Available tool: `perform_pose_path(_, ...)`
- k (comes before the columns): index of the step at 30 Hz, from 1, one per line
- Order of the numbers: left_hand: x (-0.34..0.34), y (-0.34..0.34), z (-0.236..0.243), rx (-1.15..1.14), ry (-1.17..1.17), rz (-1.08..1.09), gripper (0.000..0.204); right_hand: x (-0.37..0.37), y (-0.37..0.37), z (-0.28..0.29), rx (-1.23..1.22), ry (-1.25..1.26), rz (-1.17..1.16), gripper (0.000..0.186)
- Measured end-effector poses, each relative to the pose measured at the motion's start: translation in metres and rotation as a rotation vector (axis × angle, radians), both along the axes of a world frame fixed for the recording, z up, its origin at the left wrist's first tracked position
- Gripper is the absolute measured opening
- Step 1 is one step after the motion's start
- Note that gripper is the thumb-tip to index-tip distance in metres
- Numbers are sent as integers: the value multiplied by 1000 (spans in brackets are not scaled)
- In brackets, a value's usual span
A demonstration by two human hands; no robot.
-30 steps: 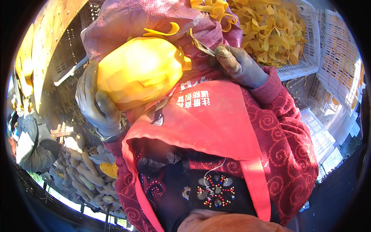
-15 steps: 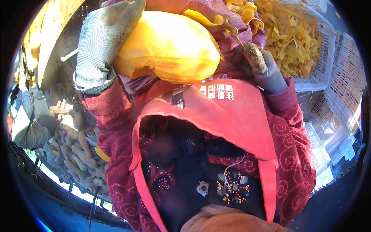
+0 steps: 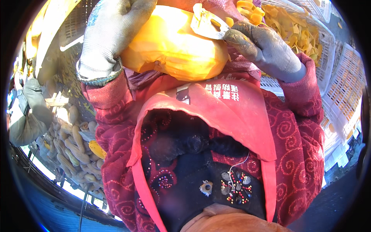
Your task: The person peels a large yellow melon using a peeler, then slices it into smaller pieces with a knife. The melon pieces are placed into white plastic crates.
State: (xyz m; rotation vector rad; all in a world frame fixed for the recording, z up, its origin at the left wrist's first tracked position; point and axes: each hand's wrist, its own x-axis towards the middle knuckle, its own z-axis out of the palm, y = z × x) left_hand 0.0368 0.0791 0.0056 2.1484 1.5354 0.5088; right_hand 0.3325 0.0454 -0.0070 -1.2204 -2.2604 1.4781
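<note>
1. Squash (image 3: 179,54), orange-yellow and faceted, lies at 12 o'clock of the view on a purple sack (image 3: 145,80). Its upper edge comes close to the view's top; its lower edge is just beside the red apron (image 3: 216,102).

2. Left hand (image 3: 110,34), gloved, lies against the squash's 10 o'clock edge. Its thumb side presses along the skin; the view's top cuts off part of the hand, so I cannot tell whether its fingers are spread or together.

3. Right hand (image 3: 266,50), gloved, is at the squash's 3 o'clock, apart from it, its thumb and fingers pinching a peeler (image 3: 208,24).

4. That peeler overlaps the squash's 1 o'clock edge; contact is unclear.

5. Room right of the right hand is tight: a white crate (image 3: 327,52) of yellow peelings (image 3: 299,38) stands close behind at 2 o'clock, with another crate (image 3: 344,83) beyond.

6. Left of the left hand, a strip of littered ground (image 3: 65,85) opens toward 9 o'clock, with a squash pile (image 3: 71,149) lower, toward 8 o'clock.
</note>
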Motion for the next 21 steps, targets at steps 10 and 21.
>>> perform_pose_path(10, -10, -14, 2, -224, -2, 82, 35, 29, -74, -25, 183, -95, 1, 24)
perform_pose_path(21, 12, -7, 8, 61, -1, 50, 23, 21, -36, 10, -68, 104, -165, 28)
